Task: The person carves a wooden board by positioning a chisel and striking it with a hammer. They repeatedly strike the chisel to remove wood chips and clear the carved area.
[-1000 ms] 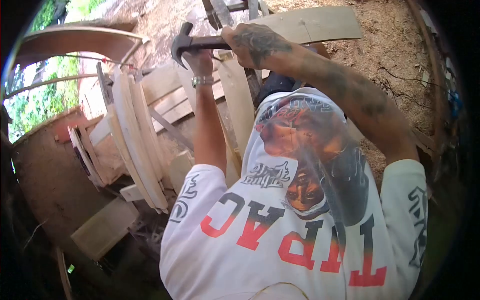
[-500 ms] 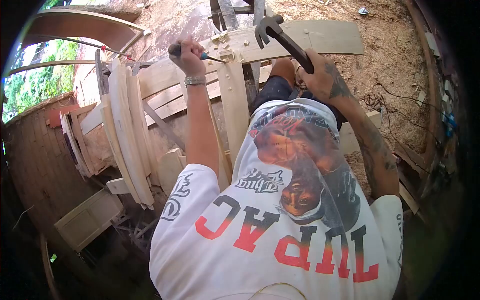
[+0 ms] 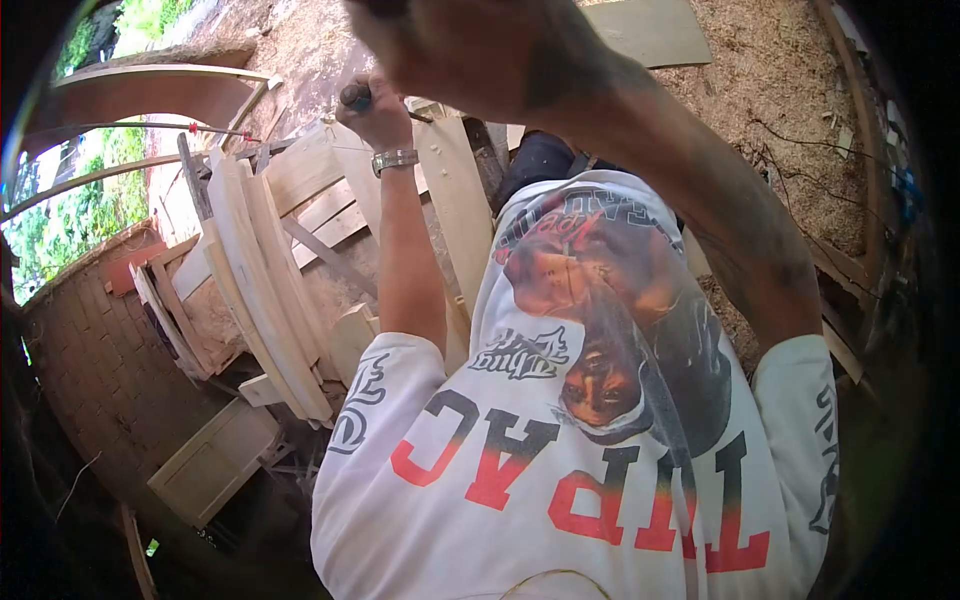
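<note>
My left hand, with a watch on its wrist, is closed around the handle of a chisel. The blade points right, toward the upper end of a pale wooden board; my right arm partly covers that spot. Close to the camera, my right hand is raised and blurred, its fingers wrapped on the hammer. Only a dark bit of the hammer shows at the top edge; its head is out of sight. Behind the right arm, a wide pale plank is partly visible.
Several long curved timber pieces stand stacked at the left. A panelled wooden piece lies lower left, by a brick wall. Wood shavings cover the ground, with dark cables at the right.
My right hand has swung the hammer up and left, toward the camera, and now blocks part of the workpiece. The left hand keeps its grip on the chisel. The view has shifted slightly.
</note>
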{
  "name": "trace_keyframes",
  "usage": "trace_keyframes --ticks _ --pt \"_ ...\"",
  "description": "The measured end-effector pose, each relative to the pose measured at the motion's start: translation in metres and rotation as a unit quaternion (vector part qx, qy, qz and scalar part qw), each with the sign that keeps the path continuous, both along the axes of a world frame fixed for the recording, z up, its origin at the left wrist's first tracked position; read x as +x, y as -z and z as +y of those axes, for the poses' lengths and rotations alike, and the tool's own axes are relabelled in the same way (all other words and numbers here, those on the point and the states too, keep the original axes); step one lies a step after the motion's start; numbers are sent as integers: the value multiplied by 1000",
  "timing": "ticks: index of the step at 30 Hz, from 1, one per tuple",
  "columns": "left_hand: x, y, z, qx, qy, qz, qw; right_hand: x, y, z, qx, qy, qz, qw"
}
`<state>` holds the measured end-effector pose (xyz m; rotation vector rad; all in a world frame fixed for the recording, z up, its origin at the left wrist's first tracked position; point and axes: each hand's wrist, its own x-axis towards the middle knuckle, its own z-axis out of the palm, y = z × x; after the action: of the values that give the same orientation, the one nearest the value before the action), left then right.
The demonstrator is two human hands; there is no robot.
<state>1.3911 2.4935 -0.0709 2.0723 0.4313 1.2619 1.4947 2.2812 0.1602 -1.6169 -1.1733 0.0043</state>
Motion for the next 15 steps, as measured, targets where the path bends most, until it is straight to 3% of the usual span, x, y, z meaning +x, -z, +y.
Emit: trace_keyframes --ticks 1,3,4,6,7,10,12,13,15 --pt "-3 14 14 141 -31 13 990 0 3 7 -16 -7 13 1000" --pt "-6 11 7 -68 -18 -16 997 -8 62 16 -161 10 -66 985" --pt "-10 3 -7 -349 23 -13 937 -10 86 15 -211 4 -76 974" --pt "-10 26 10 -230 32 21 973 -12 124 8 -287 -25 -73 955" --pt "-9 38 19 -169 33 33 985 -7 117 1 -299 -8 -64 952" --pt "0 19 28 -377 -32 -95 921 -10 98 -20 -315 8 -14 949" --pt "6 -24 34 -448 -141 -218 855 -3 94 -37 -279 40 50 958" --pt "2 -44 32 -477 -117 -226 841 -2 94 -47 -263 63 52 961" --pt "-4 -49 29 -432 -41 -205 877 -1 105 -68 -259 96 70 959"
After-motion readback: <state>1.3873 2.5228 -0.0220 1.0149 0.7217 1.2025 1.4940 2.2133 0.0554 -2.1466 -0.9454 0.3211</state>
